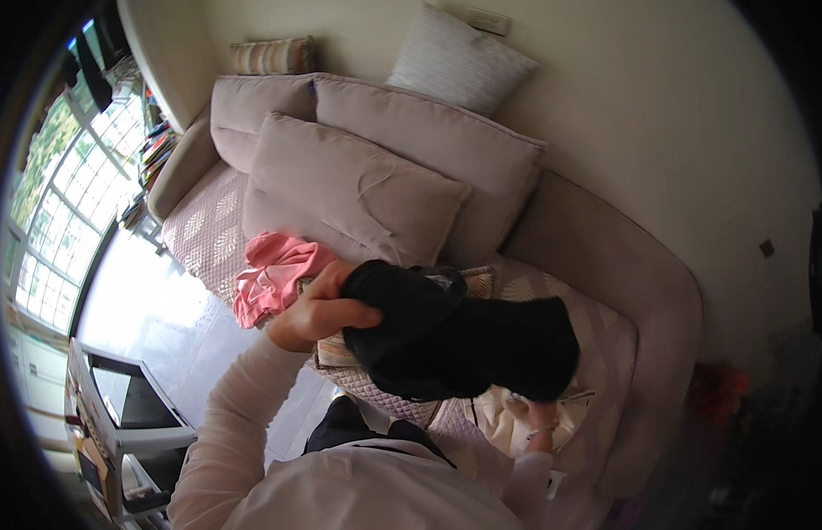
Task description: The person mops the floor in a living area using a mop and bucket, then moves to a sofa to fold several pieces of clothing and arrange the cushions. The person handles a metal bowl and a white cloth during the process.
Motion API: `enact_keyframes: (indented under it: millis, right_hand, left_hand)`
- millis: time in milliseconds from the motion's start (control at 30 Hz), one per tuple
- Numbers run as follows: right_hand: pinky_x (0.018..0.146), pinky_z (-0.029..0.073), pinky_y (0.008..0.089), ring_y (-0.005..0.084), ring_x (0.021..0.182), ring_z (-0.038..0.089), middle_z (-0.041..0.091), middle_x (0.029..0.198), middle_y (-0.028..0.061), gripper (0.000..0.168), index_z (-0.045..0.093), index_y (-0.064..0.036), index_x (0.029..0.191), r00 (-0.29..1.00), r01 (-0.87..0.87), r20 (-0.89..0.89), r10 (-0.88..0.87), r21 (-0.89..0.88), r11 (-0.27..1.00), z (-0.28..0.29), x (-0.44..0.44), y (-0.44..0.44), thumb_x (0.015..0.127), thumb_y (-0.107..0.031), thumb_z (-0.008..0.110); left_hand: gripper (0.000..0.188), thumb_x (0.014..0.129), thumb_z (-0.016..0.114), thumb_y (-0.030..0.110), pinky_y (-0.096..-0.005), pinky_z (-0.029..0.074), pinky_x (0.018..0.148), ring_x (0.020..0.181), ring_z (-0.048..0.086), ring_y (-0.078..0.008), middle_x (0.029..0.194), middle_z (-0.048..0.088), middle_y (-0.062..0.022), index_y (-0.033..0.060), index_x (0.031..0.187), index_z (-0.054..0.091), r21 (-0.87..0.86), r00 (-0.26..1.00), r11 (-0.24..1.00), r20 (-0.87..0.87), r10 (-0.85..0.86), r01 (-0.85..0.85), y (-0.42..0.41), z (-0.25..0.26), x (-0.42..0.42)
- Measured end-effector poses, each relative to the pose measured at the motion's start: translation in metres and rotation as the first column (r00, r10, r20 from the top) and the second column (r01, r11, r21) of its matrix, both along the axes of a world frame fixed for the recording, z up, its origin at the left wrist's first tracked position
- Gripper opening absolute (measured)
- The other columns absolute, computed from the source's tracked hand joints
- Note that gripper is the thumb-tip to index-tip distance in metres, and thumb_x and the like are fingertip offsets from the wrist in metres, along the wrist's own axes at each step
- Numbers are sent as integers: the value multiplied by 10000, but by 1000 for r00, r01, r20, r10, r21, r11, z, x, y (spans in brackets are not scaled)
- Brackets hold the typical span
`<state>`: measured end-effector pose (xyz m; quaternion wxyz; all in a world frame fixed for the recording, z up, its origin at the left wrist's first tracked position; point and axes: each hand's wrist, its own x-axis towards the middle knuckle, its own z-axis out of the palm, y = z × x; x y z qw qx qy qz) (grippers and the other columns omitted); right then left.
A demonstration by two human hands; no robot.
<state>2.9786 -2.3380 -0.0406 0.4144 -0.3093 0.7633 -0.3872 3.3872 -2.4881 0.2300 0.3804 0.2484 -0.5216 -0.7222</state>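
Observation:
A black cloth garment [464, 344] is stretched in front of me above the sofa seat. My left hand [328, 308] grips its left end, thumb on top. At the garment's lower right edge is my right hand [542, 416], its fingers mostly hidden behind the black cloth, so its hold cannot be made out. A crumpled pink garment [275, 271] lies on the seat just beyond my left hand. Cream-coloured cloth [500, 421] lies beneath and beside my right hand. Part of a striped, patterned cloth [478, 281] shows behind the black garment.
The sofa [662, 318] has loose back cushions [424, 146] and a large cushion [344, 185] with a thin cord on it. A grey pillow [460, 63] and a small striped pillow [271, 56] rest behind the backrest. A shelved cart [152, 437] stands at lower left.

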Motion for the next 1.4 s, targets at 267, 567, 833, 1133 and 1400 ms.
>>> enact_keyframes:
  millis: [267, 567, 833, 1133, 1400]
  right_hand:
    - [671, 472, 392, 245, 801, 560, 591, 878, 105, 335, 549, -86, 1011, 857, -285, 376, 353, -225, 932, 77, 97, 26, 771, -306, 630]
    - [671, 477, 386, 279, 793, 588, 614, 857, 134, 342, 543, -48, 994, 850, -311, 385, 358, -182, 933, 65, 183, -10, 780, -303, 623]
    - [671, 482, 381, 309, 785, 614, 634, 839, 159, 353, 537, -15, 979, 958, 128, -273, -89, 128, 984, 21, 222, -47, 787, -300, 618]
    - [789, 474, 369, 325, 873, 609, 624, 921, 192, 518, 502, 33, 1071, 1000, -24, 6, 25, -114, 993, 125, 249, -38, 696, -244, 727]
    - [779, 472, 269, 150, 853, 598, 628, 969, 59, 294, 576, 24, 1042, 821, 514, 489, -294, -412, 752, 167, 217, 2, 759, -41, 619]
  left_hand:
    - [334, 712, 494, -44, -262, 430, 872, 953, 584, -180, 989, 636, -109, -81, 1030, 590, 104, 981, 977, -76, -177, 185, 2, -13, -17]
    - [657, 759, 705, 206, -315, 381, 969, 1110, 509, -204, 1205, 530, -118, -57, 1276, 396, 320, 951, 904, 23, -308, 285, -34, -90, 28]
    - [818, 646, 809, 182, -352, 325, 1006, 1219, 395, -235, 1304, 440, -138, 24, 1317, 370, 32, 762, 803, 293, -577, 596, 9, -172, -1]
    - [349, 753, 645, 235, -378, 498, 688, 820, 632, -344, 861, 650, -165, 115, 1068, 550, -80, 745, 977, 636, 202, -197, -87, -338, -31]
    - [580, 880, 529, 124, -287, 355, 970, 1167, 452, -181, 1265, 476, -111, 32, 1376, 241, 155, 949, 943, 71, -307, 293, -24, -272, -48]
